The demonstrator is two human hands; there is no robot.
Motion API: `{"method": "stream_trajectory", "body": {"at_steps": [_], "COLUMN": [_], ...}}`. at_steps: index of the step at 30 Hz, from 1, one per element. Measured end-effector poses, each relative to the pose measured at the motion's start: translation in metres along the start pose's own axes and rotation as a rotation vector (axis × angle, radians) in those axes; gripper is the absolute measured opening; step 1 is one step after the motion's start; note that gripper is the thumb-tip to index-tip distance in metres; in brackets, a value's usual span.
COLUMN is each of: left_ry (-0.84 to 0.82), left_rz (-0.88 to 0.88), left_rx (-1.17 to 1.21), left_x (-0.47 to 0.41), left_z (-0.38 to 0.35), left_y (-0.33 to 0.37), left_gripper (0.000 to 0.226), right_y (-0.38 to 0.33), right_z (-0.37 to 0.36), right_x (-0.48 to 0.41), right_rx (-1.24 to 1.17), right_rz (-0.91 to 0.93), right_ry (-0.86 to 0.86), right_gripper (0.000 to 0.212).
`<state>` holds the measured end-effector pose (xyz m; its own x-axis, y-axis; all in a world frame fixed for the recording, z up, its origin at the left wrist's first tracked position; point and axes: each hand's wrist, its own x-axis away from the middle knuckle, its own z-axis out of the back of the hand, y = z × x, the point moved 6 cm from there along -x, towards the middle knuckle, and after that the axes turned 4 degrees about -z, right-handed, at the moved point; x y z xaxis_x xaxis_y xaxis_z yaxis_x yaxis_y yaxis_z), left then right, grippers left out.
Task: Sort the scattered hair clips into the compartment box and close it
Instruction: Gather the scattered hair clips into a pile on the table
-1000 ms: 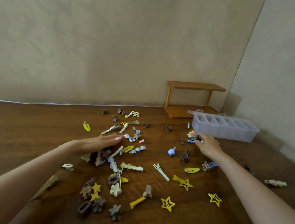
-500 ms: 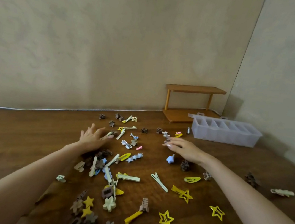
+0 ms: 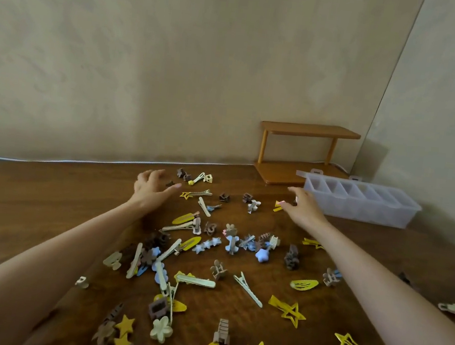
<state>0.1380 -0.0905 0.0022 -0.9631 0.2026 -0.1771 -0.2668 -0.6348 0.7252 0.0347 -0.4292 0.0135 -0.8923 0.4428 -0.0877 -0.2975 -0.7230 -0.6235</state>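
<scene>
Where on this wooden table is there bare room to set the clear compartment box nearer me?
Bare wood: left of the left hand to the wall, and right of the right hand, before the clear plastic compartment box. Between the arms, hair clips crowd.

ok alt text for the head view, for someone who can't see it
The left hand and right hand reach over dozens of hair clips scattered on a wooden table. An open clear box stands at far right, by a small shelf.
</scene>
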Motion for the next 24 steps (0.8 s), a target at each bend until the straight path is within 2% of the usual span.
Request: {"method": "stream_trajectory", "body": {"at_steps": [4,8,10,14,17,20,24], "left_ry": [0.034,-0.018,-0.072,-0.116,-0.139,-0.230,-0.419], "left_rz": [0.093,0.023,-0.026,-0.062,-0.064,-0.124,-0.305], "left_rx": [-0.167,-0.346,-0.382,-0.418,-0.390,-0.404,-0.350], "left_x": [-0.022,-0.047,-0.056,-0.072,-0.086,-0.092,-0.070], "left_z": [-0.002,-0.012,-0.019,-0.030,-0.037,-0.053,-0.080], "left_y": [-0.018,-0.018,-0.016,-0.007,0.002,0.016,0.049], "left_gripper": [0.087,0.088,0.085,0.076,0.071,0.067,0.052], "right_y": [0.002,-0.001,-0.010,-0.039,-0.057,-0.059,-0.044], "right_z": [-0.017,-0.026,-0.031,-0.045,-0.039,-0.020,0.004], "right_x": [-0.019,-0.027,-0.024,0.006,0.036,0.047,0.049], "right_rx": [0.091,0.154,0.170,0.048,-0.052,-0.092,-0.077], "right_rz": [-0.024,-0.028,0.055,0.260,0.349,0.376,0.337], "right_ry": [-0.046,-0.123,-0.202,-0.491,-0.612,-0.515,-0.337], "right_gripper": [0.056,0.055,0.047,0.033,0.032,0.031,0.029]}}
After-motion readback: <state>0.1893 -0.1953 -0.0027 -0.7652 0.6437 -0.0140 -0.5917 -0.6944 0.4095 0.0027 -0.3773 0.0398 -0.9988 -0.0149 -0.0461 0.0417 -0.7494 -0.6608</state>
